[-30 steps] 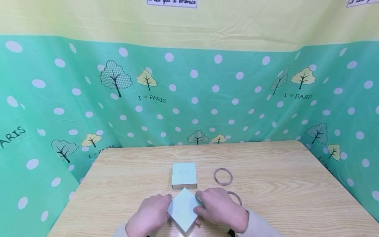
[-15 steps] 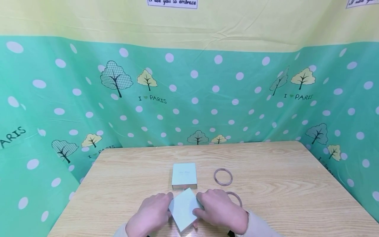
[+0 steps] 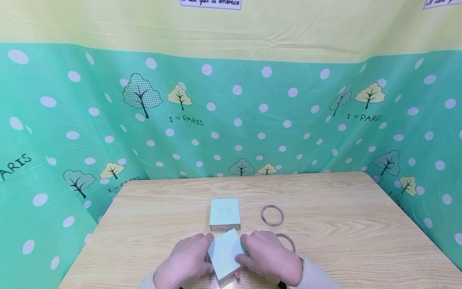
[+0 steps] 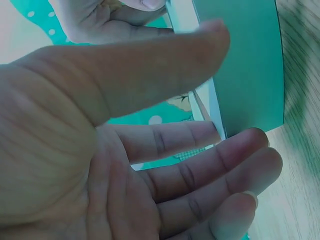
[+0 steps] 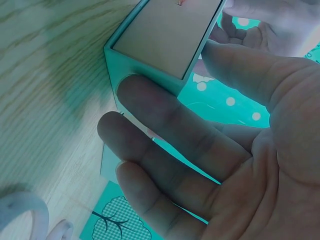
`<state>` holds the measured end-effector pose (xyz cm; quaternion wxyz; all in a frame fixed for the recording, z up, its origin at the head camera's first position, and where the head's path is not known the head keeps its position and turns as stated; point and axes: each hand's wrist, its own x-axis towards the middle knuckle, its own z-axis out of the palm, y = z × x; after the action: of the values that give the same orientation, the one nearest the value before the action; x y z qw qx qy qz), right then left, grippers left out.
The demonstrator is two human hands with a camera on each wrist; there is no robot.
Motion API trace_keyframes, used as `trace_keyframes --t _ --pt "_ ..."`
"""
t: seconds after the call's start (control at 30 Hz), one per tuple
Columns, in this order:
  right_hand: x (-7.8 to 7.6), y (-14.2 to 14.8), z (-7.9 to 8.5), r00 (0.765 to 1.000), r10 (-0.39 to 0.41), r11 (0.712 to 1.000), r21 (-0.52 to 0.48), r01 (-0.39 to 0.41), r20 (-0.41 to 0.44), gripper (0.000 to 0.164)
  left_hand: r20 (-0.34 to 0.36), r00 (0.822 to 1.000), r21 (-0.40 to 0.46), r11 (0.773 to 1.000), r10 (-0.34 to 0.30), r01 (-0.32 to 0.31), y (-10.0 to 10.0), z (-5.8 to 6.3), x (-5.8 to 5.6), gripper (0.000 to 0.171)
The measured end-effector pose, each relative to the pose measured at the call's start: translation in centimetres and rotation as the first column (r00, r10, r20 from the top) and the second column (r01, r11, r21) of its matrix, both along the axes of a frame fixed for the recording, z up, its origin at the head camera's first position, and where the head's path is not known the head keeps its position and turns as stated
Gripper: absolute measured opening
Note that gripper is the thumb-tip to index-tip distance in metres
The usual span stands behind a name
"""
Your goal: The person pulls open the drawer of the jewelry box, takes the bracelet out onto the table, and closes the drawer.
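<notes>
A pale blue square box (image 3: 225,256) with a small pink tab is held up near the front of the table, turned at an angle. My left hand (image 3: 189,256) grips its left side; in the left wrist view the thumb lies over the box (image 4: 250,65) and the index fingertip touches its edge. From the other side, my right hand (image 3: 264,252) pinches it between thumb and fingers. The right wrist view shows a beige inset panel (image 5: 162,42) framed by the box's blue wall, with a bit of the pink tab at the top.
A second pale blue box (image 3: 224,212) lies just beyond the held one. To its right, a purplish bangle (image 3: 262,220) rests on the wooden table (image 3: 335,216). Another bangle (image 3: 291,242) lies partly hidden behind my right hand. A green patterned curtain (image 3: 252,116) surrounds the table.
The held box has turned clockwise in my hands, its far corner swinging right. My left hand has shifted slightly right, and its thumb now shows at the box's near side. My right hand has barely moved.
</notes>
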<state>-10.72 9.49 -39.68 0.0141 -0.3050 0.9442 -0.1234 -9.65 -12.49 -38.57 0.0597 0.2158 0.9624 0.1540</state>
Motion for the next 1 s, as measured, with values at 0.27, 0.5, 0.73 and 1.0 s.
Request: trace_keyframes --t 0.27,0.5,0.73,1.0 --pt "0.18 -0.04 0.13 1.0 -0.009 1.0 0.006 0.009 -0.001 0.028 0.012 1.0 -0.007 1.0 -0.023 0.024 -0.07 0.1 0.14 0.05" --pt "0.17 -0.06 0.13 1.0 -0.016 1.0 -0.004 0.016 0.02 0.028 0.027 0.999 -0.003 0.999 -0.042 0.042 0.01 0.31 0.32 0.061" --pt "0.3 -0.1 0.14 0.999 -0.019 0.999 -0.037 0.021 0.043 0.028 0.009 0.998 -0.012 0.998 -0.058 0.058 0.06 0.25 0.57 0.065" --pt "0.19 -0.14 -0.03 0.999 -0.019 0.999 -0.041 0.021 0.048 0.031 0.014 0.998 0.001 0.998 -0.068 0.068 0.07 0.13 0.7 0.064"
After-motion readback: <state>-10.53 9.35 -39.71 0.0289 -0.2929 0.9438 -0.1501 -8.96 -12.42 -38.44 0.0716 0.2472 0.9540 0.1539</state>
